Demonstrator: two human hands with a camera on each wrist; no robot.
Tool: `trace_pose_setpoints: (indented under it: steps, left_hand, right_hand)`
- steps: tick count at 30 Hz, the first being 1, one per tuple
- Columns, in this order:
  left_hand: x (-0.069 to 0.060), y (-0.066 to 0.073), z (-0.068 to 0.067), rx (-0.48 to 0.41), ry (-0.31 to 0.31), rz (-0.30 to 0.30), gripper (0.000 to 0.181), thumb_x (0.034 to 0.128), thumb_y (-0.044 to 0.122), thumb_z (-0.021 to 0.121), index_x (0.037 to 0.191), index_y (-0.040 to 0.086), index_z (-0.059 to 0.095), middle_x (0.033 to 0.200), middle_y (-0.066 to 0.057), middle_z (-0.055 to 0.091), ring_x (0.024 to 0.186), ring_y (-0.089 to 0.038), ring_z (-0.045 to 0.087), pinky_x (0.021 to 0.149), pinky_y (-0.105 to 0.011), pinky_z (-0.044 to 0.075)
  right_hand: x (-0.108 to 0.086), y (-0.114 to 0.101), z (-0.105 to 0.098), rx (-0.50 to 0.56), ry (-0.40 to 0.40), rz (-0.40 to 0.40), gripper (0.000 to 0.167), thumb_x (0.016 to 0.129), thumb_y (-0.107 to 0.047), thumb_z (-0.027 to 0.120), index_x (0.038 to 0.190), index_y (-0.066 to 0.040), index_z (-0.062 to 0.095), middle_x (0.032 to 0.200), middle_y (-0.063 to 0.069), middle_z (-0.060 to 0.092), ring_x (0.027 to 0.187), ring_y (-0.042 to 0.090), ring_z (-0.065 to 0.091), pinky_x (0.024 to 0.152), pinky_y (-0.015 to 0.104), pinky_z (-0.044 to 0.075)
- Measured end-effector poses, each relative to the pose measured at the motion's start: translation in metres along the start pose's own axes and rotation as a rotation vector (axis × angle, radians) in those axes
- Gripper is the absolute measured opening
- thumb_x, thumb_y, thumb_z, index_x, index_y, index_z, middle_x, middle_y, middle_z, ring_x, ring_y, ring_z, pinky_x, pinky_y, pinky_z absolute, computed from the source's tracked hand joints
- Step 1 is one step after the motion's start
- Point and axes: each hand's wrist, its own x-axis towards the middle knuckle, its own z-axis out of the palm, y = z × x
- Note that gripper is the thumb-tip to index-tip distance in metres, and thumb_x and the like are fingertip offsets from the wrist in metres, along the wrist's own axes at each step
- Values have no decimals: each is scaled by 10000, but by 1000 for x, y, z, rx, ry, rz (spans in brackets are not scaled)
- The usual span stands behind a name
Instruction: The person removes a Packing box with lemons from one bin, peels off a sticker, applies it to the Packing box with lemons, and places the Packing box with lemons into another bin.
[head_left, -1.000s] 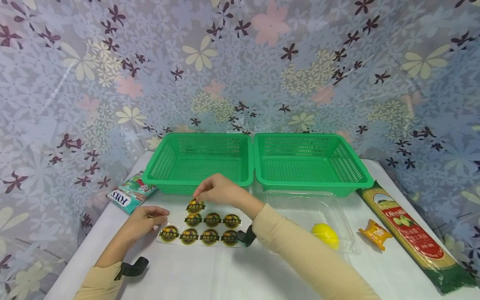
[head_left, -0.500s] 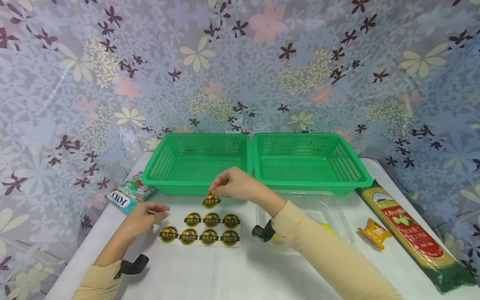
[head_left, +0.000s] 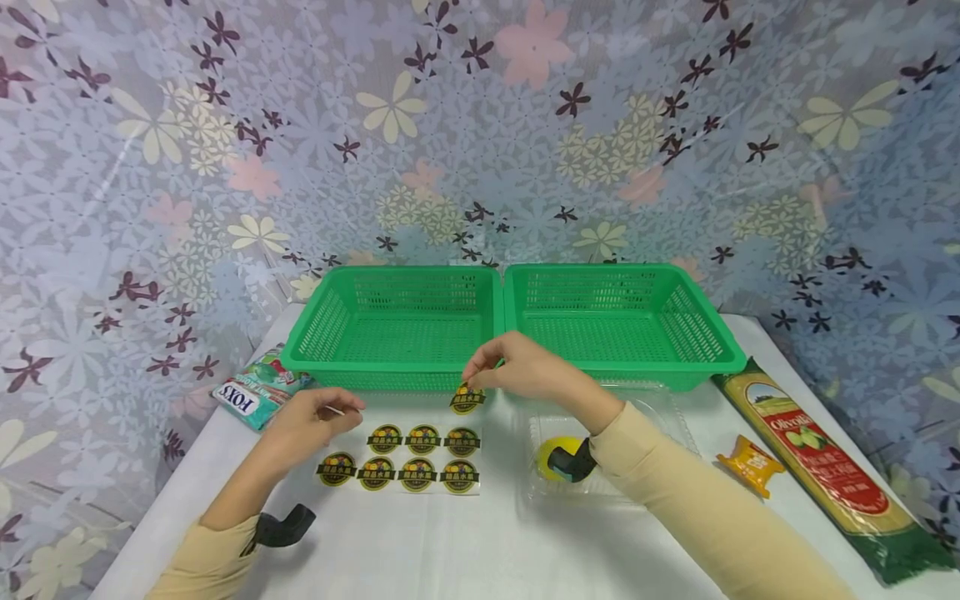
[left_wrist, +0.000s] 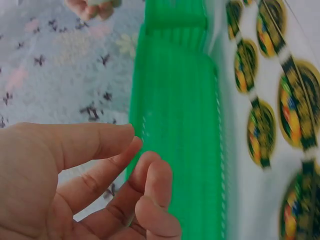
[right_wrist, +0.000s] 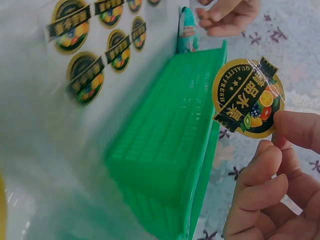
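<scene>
My right hand pinches a round black-and-gold fruit sticker by its edge, raised above the table in front of the left green basket. In the right wrist view the sticker faces the camera, showing fruit and Chinese lettering, with thumb and finger at its rim. My left hand hovers beside the sticker sheet, fingers loosely bent and holding nothing, as the left wrist view also shows. Several matching stickers lie in two rows on the sheet. To the right, a clear plastic box surrounds a yellow fruit, partly hidden by the wrist camera.
Two green baskets, a left one and a right one, stand side by side along the back. A teal FOX'S bag lies far left. At right are an orange snack packet and a long Olivoilà pasta bag.
My right hand has carried the sticker rightward, away from above the sheet's left part toward the clear box. My left hand has shifted slightly right and up.
</scene>
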Motion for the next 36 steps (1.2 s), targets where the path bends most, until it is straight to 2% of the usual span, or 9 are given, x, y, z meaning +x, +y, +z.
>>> trace_pose_setpoints:
  steps: [8,15,21,25,29,32,36]
  left_hand:
    - [5,30,14,52,-13,157,154,1016,182,747,1146,111,789,1089,-57,794,963,-159,714,790,-346,552]
    - [12,49,30,41,-50,244,122,1017,169,745,1129,191,788,1084,2,787,985,-148,714,781,-314,555]
    - [20,71,51,31,-81,390,154,1008,146,758,1138,223,783,1044,43,783,954,-93,702,749,-267,568]
    - [25,86,69,50,-131,515,192,1012,141,757,1194,197,784,1115,38,791,975,-77,708,756,-261,579]
    - [34,95,88,62,-162,639,201,1025,143,742,1218,177,787,1167,29,792,976,-78,710,734,-243,573]
    - [40,101,99,55,-155,701,183,1031,127,728,1199,155,794,1146,7,795,951,-87,712,707,-223,567]
    - [47,107,112,34,-137,746,163,1023,110,730,1165,108,807,1092,-30,799,917,-112,716,667,-208,557]
  right_hand:
    - [-14,17,-15,-19,21,12,116,1016,-160,728,1082,-111,809,1083,47,766,962,201,591,804,318,476]
    - [-22,29,-24,-18,24,36,133,1021,-164,720,1101,-102,806,1074,55,767,1000,208,609,866,340,501]
    - [-30,39,-30,-5,18,41,135,1018,-161,723,1102,-86,798,1065,64,762,1041,212,619,904,361,513]
    - [-37,43,-35,1,19,47,149,1014,-172,729,1110,-78,793,1088,71,770,1044,225,619,915,381,517]
    - [-44,46,-39,-3,13,57,168,1021,-178,712,1126,-71,787,1126,81,781,1085,235,646,958,439,541]
    - [-48,50,-42,4,4,59,184,1024,-168,695,1144,-59,782,1116,83,787,1120,235,660,1005,491,547]
    - [-53,54,-44,23,-7,67,203,1028,-161,683,1168,-45,773,1126,92,788,1148,247,669,1049,544,545]
